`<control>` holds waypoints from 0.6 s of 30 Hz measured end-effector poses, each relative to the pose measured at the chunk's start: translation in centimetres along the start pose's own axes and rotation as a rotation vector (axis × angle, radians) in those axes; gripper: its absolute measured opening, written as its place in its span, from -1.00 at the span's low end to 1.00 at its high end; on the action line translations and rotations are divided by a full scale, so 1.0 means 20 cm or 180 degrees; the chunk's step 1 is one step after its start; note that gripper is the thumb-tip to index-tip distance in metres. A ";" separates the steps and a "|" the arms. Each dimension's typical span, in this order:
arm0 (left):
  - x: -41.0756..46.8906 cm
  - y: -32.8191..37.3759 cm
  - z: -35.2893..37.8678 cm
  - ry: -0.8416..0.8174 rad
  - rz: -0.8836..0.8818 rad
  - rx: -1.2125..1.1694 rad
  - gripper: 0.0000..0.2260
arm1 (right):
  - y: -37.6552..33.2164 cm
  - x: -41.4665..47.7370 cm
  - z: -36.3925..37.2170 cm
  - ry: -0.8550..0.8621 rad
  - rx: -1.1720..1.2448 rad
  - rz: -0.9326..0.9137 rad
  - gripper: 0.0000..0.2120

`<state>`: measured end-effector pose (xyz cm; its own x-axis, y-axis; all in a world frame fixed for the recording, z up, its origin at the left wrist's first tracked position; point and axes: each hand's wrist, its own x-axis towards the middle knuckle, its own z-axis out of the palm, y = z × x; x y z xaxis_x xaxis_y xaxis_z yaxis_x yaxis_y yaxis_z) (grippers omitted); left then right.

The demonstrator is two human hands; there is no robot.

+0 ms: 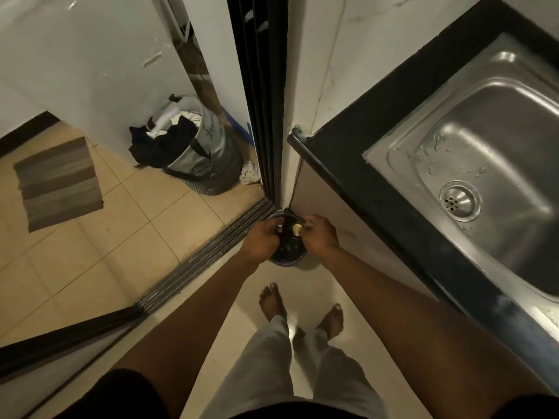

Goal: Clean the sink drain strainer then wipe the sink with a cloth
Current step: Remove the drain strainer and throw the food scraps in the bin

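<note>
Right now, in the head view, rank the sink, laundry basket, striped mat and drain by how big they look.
1. sink, clearly largest
2. laundry basket and striped mat: look about alike, so not ranked
3. drain, smallest

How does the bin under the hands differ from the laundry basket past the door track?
The laundry basket is far larger than the bin. The basket is pale grey over a striped base; the bin is dark. Clothes spill from the basket; the bin is mostly hidden by the left hand and right hand. The basket stands beyond the door track, the bin beside the sink cabinet. Both are round and stand on the floor.
</note>
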<state>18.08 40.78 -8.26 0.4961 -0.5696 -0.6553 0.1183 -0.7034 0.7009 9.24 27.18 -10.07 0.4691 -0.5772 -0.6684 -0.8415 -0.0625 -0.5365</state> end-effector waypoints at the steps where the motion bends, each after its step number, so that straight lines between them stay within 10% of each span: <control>1: 0.02 -0.02 -0.02 0.0027 0.0015 0.0010 -0.49 | 0.00 0.01 -0.01 -0.0084 -0.0099 0.0032 -0.72; 18: -0.17 0.28 -0.08 0.0492 0.0554 0.0106 -0.77 | -0.11 -0.33 -0.23 0.0217 0.0775 -0.0505 -0.81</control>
<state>18.52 39.44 -1.62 0.6327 -0.6134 -0.4727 -0.0076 -0.6153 0.7882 6.71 27.40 -2.20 0.5637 -0.6297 -0.5345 -0.6662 0.0360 -0.7449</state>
